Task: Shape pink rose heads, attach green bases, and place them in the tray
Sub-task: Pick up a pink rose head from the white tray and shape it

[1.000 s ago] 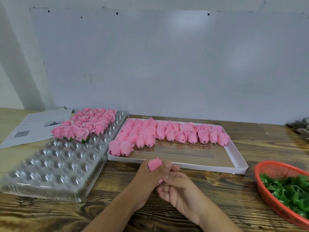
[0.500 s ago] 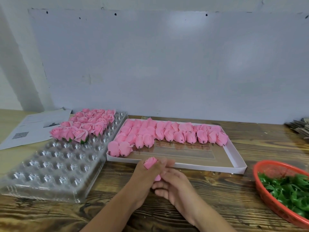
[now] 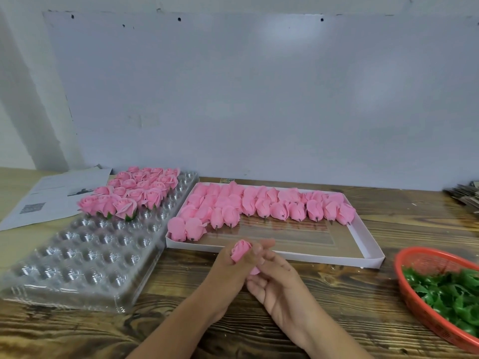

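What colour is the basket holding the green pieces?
The basket is red-orange, seen in the head view.

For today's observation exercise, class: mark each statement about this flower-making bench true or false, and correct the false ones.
1. The left hand holds a pink rose head. True.
2. The finished roses fill every cup of the clear tray. False: they sit only at its far end, and the nearer cups hold none.
3. The green bases lie in a red basket on the right. True.
4. The white box holds green bases. False: it holds unshaped pink heads.
5. The right hand rests flat on the table, away from the left. False: it is raised, with its fingers at the rose head.
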Available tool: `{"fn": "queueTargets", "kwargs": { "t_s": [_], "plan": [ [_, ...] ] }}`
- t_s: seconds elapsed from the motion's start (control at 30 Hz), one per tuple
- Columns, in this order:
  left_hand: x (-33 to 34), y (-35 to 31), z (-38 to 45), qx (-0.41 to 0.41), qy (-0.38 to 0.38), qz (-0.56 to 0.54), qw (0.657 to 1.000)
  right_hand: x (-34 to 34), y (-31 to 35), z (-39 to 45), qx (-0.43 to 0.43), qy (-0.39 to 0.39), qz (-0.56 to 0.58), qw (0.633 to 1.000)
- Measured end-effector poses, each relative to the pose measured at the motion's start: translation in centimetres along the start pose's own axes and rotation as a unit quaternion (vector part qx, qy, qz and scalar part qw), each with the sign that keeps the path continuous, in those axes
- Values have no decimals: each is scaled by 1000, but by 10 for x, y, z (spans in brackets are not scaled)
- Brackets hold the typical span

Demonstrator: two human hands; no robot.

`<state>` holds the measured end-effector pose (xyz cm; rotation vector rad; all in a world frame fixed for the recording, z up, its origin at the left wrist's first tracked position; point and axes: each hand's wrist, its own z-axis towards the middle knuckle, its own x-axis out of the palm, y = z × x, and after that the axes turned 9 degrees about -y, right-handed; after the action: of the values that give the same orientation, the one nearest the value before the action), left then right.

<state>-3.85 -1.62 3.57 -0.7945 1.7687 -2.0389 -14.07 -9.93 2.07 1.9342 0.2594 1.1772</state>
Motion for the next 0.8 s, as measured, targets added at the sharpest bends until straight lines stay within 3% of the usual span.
{"fn": "queueTargets", "kwargs": {
  "t_s": [0.23, 0.47, 0.8],
  "plan": [
    [-8, 7, 4, 87, -16, 87, 992, -10, 4, 8, -11, -62, -25, 998],
    [-9, 13, 4, 106, -43, 145, 983, -12, 6, 11, -10, -107, -78, 991],
    [-10, 14, 2, 126, -63, 187, 972, -13, 7, 11, -8, -105, -92, 990]
  ]
}}
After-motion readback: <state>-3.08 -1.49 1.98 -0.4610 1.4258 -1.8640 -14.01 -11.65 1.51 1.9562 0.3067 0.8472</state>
